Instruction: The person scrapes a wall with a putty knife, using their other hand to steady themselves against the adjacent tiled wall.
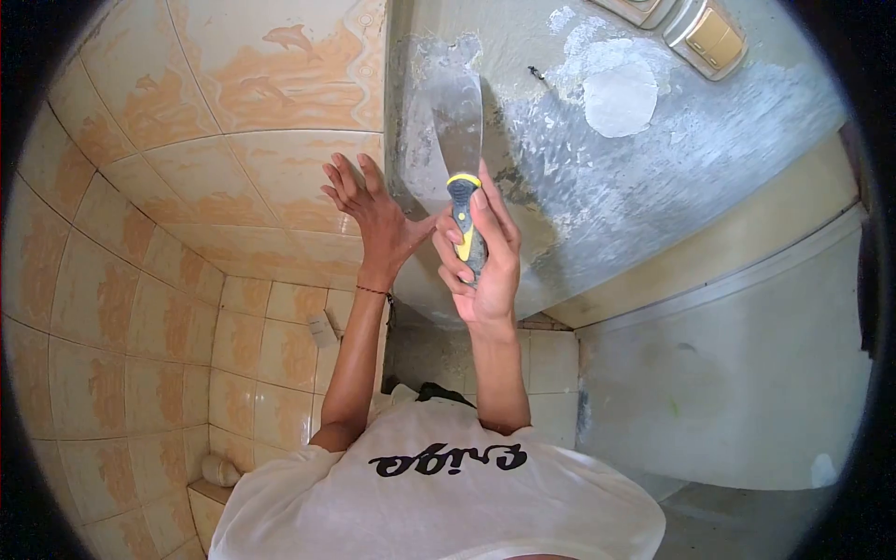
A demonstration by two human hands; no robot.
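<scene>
White T-shirt [439, 485] with dark lettering fills the 6 o'clock edge, closest to the lens, and both bare forearms rise from it toward the centre.

At the centre, just toward 3 o'clock, the right hand [483, 257] is clenched around the yellow-and-black handle of a putty knife [458, 140], fingers wrapped over the grip. The knife stands upright. Its broad metal blade points to 12 o'clock and lies against the grey plastered wall [607, 205], close to the corner where plaster meets tile. The blade is smeared with pale filler.

Just toward 9 o'clock from it, the left hand [373, 215] is released, fingers spread and straight, palm laid flat on the tiled wall [177, 149]. It holds nothing. A thin dark band [371, 291] circles that wrist. The two hands sit just beside each other, thumb near knuckles.

At 1 o'clock a round white filler patch [619, 98] shows on the plaster, and beyond it two beige switch plates [711, 35]. At 12 o'clock the tiles carry a dolphin motif [294, 37]. Orange-cream tiles run from 9 o'clock down to 7 o'clock.
</scene>
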